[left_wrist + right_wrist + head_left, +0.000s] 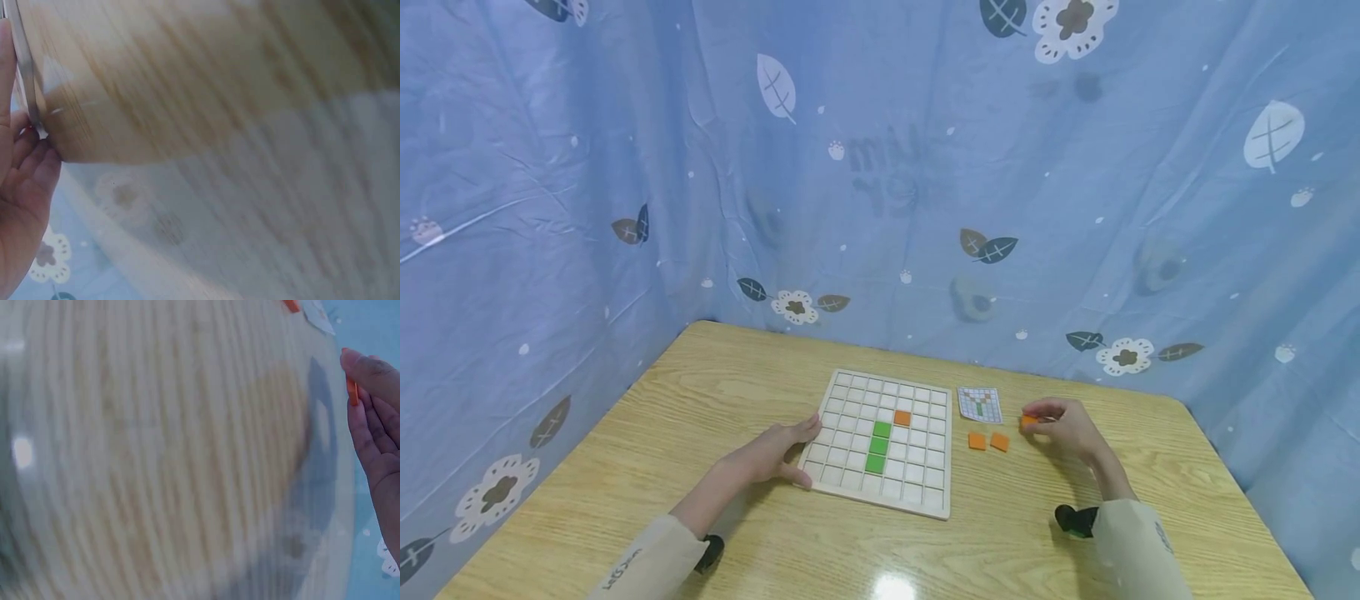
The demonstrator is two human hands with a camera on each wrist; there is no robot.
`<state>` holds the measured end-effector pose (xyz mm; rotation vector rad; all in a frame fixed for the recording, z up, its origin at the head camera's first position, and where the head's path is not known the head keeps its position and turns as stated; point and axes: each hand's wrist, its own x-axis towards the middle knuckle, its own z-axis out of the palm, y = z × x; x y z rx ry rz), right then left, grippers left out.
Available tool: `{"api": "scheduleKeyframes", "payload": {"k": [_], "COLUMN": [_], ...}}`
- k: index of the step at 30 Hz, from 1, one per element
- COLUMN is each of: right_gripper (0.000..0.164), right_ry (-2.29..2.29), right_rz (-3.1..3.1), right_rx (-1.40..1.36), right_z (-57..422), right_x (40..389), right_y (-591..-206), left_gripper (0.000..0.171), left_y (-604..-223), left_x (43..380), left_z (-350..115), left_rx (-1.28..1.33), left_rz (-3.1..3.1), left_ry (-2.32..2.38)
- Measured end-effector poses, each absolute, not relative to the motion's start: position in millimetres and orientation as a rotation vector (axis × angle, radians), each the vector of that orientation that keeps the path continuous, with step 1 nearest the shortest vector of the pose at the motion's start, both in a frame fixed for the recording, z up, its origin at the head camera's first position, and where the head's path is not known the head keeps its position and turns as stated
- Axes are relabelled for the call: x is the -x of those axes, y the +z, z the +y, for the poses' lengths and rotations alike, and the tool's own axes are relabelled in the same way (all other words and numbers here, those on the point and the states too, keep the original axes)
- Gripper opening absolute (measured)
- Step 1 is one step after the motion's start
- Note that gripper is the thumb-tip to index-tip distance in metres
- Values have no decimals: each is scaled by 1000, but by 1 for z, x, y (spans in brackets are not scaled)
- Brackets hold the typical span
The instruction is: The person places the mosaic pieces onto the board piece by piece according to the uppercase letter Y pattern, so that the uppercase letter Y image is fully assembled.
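Observation:
On the table lies a white wooden grid board [859,497] holding three green tiles [877,445] in a column and one orange tile [902,417] up and right of them. My left hand [767,454] touches the board's left edge, with thumb and fingers spread apart. In the left wrist view the fingers [39,164] meet the board's rim [26,69]. My right hand [1070,427] pinches an orange square tile [352,391] between thumb and fingers, right of the board. Two loose orange tiles [977,441] lie between that hand and the board.
A small pattern card [979,405] with a coloured Y-like shape on a grid lies beyond the loose tiles. A blue printed curtain [880,183] hangs behind the wooden table [820,550] and along its left side.

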<state>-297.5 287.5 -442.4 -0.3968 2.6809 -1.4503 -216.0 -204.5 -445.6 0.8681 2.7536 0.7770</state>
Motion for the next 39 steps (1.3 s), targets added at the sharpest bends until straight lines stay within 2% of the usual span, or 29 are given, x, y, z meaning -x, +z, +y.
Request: {"api": "scheduleKeyframes", "payload": {"k": [14, 34, 39], "right_gripper": [39, 36, 30], "right_ry": [-1610, -1612, -1537], "right_rz": [2539, 2434, 2472], "right_rx": [470, 605, 628], "right_z": [247, 176, 162], "right_x": [308, 323, 327], "right_y": [-435, -437, -440], "left_gripper": [91, 91, 91], "left_y": [-448, -448, -448], "left_x": [215, 217, 217], "left_z": [-206, -205, -206], "left_rx": [-858, -859, -868], "left_rz": [2748, 2753, 2754], "left_ry": [791, 759, 755]}}
